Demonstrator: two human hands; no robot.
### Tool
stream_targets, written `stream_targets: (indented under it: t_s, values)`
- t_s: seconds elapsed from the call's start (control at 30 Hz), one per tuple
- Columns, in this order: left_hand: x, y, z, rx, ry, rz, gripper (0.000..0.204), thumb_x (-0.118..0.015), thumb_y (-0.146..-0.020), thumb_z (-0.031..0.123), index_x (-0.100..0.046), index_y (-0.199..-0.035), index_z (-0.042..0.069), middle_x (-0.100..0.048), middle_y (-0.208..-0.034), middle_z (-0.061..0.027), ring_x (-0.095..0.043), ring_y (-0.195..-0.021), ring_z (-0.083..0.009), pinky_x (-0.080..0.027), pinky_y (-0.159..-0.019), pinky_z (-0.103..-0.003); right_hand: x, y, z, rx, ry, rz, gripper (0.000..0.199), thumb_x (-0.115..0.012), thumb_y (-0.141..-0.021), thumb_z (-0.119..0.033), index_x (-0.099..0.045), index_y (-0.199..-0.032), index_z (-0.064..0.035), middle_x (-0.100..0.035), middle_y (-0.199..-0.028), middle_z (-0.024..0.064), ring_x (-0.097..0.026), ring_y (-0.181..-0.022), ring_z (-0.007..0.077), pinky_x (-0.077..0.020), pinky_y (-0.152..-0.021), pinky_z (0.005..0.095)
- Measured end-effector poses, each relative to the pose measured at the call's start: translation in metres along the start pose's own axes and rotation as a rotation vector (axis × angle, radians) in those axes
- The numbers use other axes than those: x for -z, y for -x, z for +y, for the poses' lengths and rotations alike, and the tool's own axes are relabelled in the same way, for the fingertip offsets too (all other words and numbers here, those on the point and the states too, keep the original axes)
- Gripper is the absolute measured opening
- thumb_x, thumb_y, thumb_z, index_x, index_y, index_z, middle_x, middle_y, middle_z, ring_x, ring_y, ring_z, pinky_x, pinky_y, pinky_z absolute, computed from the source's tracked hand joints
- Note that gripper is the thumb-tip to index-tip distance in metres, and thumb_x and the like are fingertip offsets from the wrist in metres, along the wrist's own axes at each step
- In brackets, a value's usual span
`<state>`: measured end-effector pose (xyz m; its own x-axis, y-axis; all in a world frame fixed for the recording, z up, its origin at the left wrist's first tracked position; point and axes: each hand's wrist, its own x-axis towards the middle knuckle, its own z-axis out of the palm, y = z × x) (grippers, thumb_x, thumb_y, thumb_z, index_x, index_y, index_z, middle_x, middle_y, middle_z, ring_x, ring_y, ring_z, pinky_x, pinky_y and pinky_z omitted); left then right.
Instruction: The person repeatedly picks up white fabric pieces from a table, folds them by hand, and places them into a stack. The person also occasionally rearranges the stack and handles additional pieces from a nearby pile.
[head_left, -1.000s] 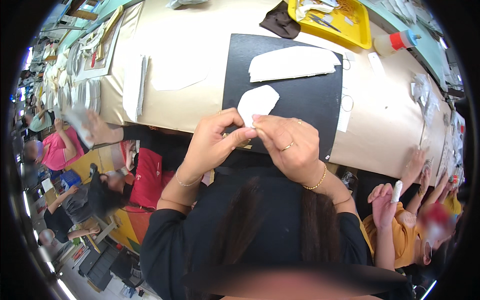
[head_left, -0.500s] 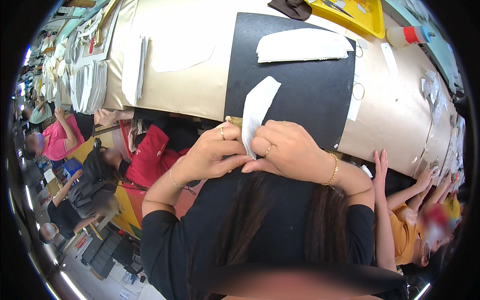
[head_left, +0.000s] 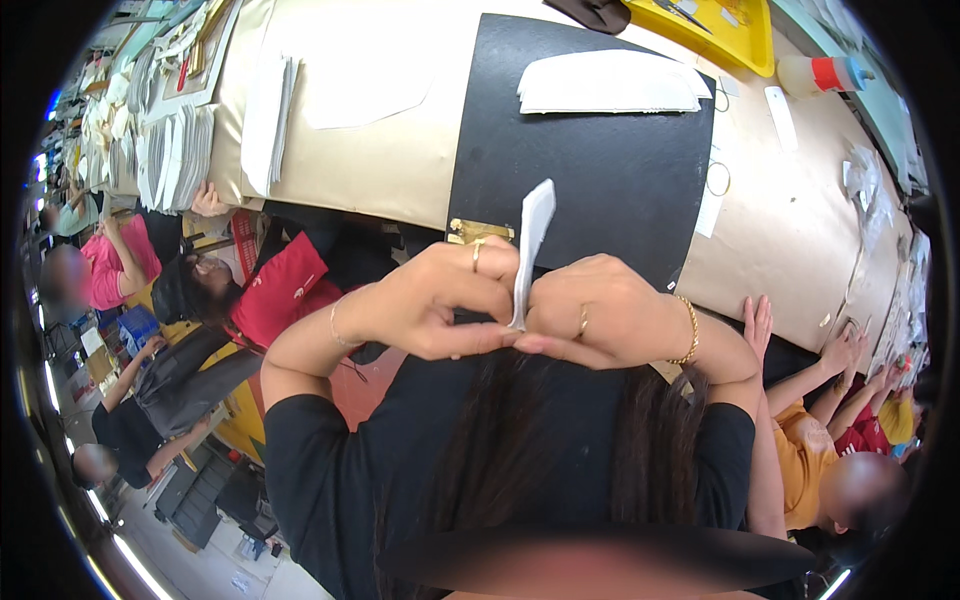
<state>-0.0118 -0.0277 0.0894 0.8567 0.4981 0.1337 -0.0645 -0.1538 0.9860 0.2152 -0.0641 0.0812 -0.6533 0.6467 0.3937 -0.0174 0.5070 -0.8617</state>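
Note:
Between my two hands stands a narrow white piece of material [head_left: 537, 225], its near end pinched and its far end pointing away over the black mat [head_left: 590, 190]. My left hand [head_left: 450, 300] is closed on it from the left, thumb and fingertips pressed at the near end. From the other side my right hand [head_left: 590, 312] grips the same end with curled fingers, its thumb meeting the left thumb. The piece looks folded or seen nearly edge-on. Farther off on the mat lies a stack of curved white pieces [head_left: 610, 85].
A yellow tray [head_left: 765, 45] and a bottle with a red band [head_left: 825, 73] stand at the far right. More white pieces [head_left: 272, 125] are stacked on the left of the tan-covered table [head_left: 390, 170]. Co-workers sit on both sides; one's hand [head_left: 757, 325] rests by the table edge at right.
The white piece has turned from showing its broad face to a narrow, more upright strip. Both hands have shifted slightly right and nearer, still gripping it. Co-workers at left have moved.

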Motion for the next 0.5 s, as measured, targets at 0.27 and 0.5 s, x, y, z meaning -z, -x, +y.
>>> stream_targets:
  t_s: [0.27, 0.5]
  values:
    - [-0.001, -0.004, -0.007, 0.112, 0.402, 0.103, 0.019, -0.078, -0.079, 0.007, -0.063, -0.070, 0.001, -0.062, -0.084, -0.0079, -0.058, -0.077, -0.0170, -0.042, -0.066, -0.031, 0.003, 0.007, 0.001, -0.165, -0.234, 0.198, 0.022, -0.065, -0.092, -0.015, -0.052, -0.077, -0.0052, -0.058, -0.068, 0.0084, -0.061, -0.059, 0.0255, -0.0493, -0.056, 0.0356]
    - [0.006, 0.005, -0.010, -0.016, 0.519, 0.254, 0.017, -0.070, -0.078, 0.003, -0.058, -0.066, 0.002, -0.057, -0.089, -0.0094, -0.054, -0.084, -0.0178, -0.042, -0.077, -0.033, 0.009, 0.023, 0.010, -0.181, -0.785, 0.616, 0.022, -0.054, -0.098, -0.014, -0.048, -0.078, -0.0073, -0.059, -0.079, 0.0106, -0.057, -0.064, 0.0135, -0.0497, -0.061, 0.0300]
